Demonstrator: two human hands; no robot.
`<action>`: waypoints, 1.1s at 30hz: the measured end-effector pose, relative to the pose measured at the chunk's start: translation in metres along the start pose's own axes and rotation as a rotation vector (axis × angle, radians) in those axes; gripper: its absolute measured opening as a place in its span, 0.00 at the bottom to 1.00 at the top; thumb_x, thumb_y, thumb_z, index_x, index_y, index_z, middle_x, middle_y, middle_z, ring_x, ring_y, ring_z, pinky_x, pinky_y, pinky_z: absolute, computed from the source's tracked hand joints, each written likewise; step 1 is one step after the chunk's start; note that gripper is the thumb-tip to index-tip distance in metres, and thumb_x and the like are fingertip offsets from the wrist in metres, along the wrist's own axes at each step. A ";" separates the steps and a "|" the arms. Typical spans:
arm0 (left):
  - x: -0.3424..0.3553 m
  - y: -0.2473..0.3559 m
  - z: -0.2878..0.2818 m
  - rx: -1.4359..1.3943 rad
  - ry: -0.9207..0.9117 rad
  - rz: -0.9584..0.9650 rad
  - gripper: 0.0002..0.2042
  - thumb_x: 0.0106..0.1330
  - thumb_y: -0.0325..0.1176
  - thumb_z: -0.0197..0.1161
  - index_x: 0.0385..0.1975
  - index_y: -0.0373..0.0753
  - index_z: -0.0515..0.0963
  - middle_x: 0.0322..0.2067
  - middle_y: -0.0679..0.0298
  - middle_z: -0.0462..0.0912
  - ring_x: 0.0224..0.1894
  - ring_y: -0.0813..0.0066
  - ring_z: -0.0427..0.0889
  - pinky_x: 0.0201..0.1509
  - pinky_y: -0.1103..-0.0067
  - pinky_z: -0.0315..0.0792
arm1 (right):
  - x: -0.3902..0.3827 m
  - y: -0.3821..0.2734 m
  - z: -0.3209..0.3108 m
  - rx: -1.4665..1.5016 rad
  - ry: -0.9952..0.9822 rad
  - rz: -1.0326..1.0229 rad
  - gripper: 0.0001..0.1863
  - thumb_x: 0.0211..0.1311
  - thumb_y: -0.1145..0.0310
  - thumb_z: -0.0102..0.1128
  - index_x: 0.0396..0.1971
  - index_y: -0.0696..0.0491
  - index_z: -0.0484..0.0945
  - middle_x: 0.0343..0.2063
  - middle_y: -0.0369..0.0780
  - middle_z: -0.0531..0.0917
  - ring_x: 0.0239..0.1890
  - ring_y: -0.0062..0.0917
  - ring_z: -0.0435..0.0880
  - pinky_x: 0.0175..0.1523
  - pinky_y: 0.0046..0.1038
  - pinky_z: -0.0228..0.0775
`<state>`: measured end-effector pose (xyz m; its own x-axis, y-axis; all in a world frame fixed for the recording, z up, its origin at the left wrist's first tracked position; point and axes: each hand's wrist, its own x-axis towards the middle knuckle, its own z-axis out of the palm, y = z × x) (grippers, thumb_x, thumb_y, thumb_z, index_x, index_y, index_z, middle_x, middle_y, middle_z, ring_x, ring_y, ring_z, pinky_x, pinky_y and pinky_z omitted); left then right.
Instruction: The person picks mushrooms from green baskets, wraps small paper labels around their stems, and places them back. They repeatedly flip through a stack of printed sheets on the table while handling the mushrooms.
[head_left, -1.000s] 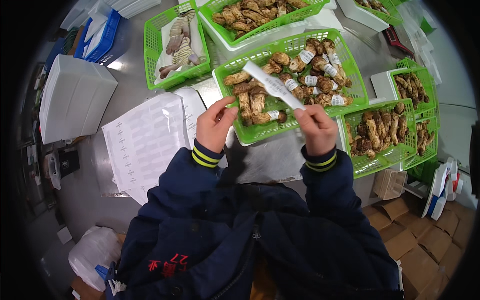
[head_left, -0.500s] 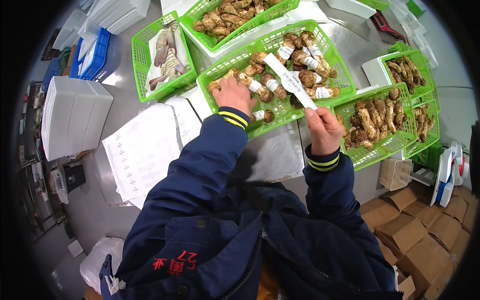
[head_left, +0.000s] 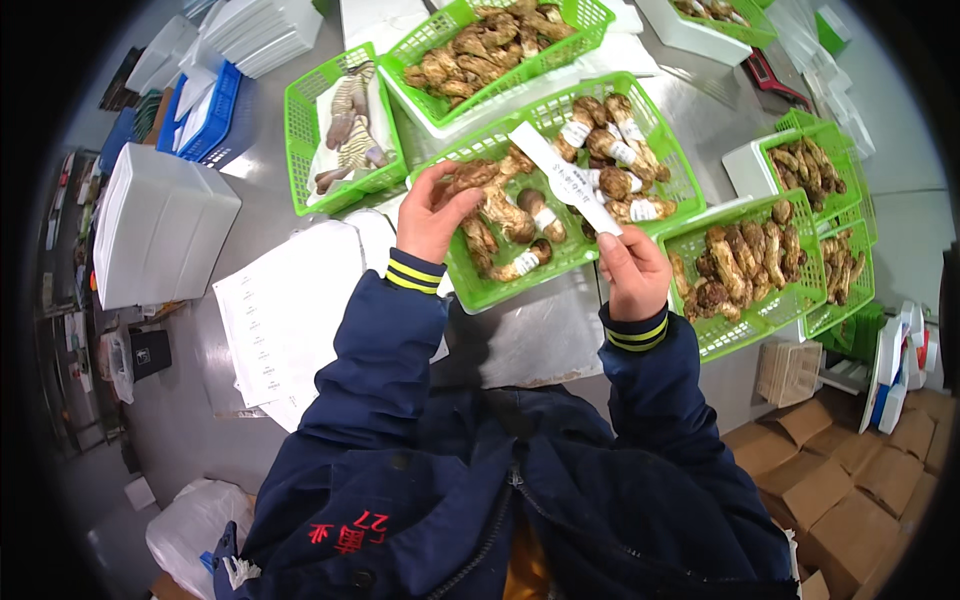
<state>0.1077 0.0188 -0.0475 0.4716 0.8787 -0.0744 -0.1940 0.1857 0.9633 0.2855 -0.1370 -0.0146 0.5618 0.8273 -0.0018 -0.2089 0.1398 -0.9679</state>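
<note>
My left hand [head_left: 430, 215] grips a brown mushroom [head_left: 472, 174] at the left end of a green plastic basket [head_left: 480, 292] holding several mushrooms, some wrapped in white paper bands. My right hand [head_left: 633, 270] pinches the lower end of a long white printed label strip [head_left: 560, 173], which rises diagonally over that basket. To the left of the basket lie white sheets of labels [head_left: 275, 310] on the steel table [head_left: 535, 330].
Behind are a basket of mushrooms [head_left: 475, 55] and one with striped items [head_left: 300, 145]. More mushroom baskets [head_left: 705, 340] stand at the right. A white foam stack [head_left: 160, 230] and blue basket [head_left: 210, 115] stand left; cardboard boxes [head_left: 840, 510] lie lower right.
My left hand has reached into the basket, then drawn back slightly, lifting a mushroom in its fingers. My right hand still holds the label strip, now slightly lower and further right than at first.
</note>
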 end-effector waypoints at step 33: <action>-0.058 0.033 -0.040 -0.623 -0.211 -0.259 0.16 0.64 0.28 0.49 0.51 0.32 0.62 0.46 0.57 0.71 0.45 0.67 0.74 0.45 0.72 0.74 | 0.018 -0.001 0.069 0.035 -0.427 0.122 0.06 0.57 0.74 0.54 0.21 0.58 0.73 0.19 0.32 0.71 0.20 0.13 0.65 0.26 0.16 0.54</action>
<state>0.0396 -0.0078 -0.0213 0.7138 0.6798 -0.1686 -0.4794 0.6497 0.5900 0.2408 -0.0843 0.0035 0.1515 0.9885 -0.0043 -0.2839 0.0393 -0.9580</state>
